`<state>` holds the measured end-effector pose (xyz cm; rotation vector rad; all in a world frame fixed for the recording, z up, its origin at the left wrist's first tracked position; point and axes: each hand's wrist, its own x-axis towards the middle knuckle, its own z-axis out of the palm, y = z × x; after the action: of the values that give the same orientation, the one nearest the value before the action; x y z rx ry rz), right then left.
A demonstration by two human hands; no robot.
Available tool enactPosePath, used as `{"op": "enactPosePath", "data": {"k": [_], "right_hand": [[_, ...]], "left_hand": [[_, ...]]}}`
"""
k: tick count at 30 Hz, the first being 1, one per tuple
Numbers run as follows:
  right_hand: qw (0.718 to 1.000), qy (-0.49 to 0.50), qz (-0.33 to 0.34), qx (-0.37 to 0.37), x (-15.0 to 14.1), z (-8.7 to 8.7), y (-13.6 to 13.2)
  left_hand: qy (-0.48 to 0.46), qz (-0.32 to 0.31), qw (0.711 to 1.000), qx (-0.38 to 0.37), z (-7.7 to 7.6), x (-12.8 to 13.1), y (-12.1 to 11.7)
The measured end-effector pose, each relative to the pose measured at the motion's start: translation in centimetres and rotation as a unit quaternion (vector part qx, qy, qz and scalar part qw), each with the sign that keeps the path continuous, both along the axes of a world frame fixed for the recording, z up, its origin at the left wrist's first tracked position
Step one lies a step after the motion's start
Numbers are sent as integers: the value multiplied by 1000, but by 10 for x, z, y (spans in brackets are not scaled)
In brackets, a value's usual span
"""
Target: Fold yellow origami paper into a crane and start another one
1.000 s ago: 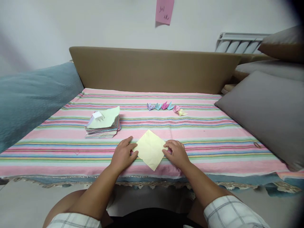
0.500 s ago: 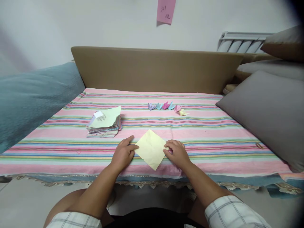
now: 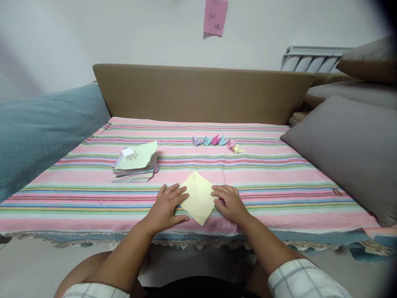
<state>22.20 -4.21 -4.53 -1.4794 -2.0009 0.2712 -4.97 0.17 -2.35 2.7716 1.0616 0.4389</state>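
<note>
A pale yellow square of paper (image 3: 198, 198) lies on the striped cloth with one corner toward me and a light crease across it. My left hand (image 3: 169, 205) is open, its spread fingertips resting over the paper's left corner and its thumb pointing along the lower left edge. At the opposite corner, my right hand (image 3: 230, 203) has curled fingers, with the forefinger and thumb closed about the paper's edge. Farther back stands a row of small folded paper birds (image 3: 216, 139) in purple, blue, pink and yellow.
On the left is a stack of coloured paper sheets (image 3: 135, 174) with a white plug adapter (image 3: 128, 153) on top. A grey cushion (image 3: 344, 153) leans at the right, near a small brown ring (image 3: 337, 192). A blue-covered armrest (image 3: 52, 132) borders the left, and a brown backrest (image 3: 201, 93) the rear.
My left hand has opened its fingers and slid right, over the paper's left corner. The right hand stays at the right corner with slightly shifted fingers. The view has tilted slightly up.
</note>
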Motion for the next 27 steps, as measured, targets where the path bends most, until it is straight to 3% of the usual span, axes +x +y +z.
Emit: {"op": "enactPosePath", "data": {"k": [6, 16, 20, 23, 27], "right_hand": [[1000, -10, 20, -22, 4, -4, 4], [996, -12, 83, -28, 11, 4, 7], [998, -15, 67, -11, 9, 1, 9], [999, -7, 49, 9, 7, -5, 14], [998, 44, 5, 45, 6, -3, 19]], "left_hand": [[23, -1, 999, -32, -1, 1, 1], [-5, 3, 999, 34, -2, 8, 1], [-42, -6, 997, 57, -12, 9, 8], [-87, 39, 994, 57, -17, 9, 14], [-161, 80, 984, 2, -11, 9, 17]]}}
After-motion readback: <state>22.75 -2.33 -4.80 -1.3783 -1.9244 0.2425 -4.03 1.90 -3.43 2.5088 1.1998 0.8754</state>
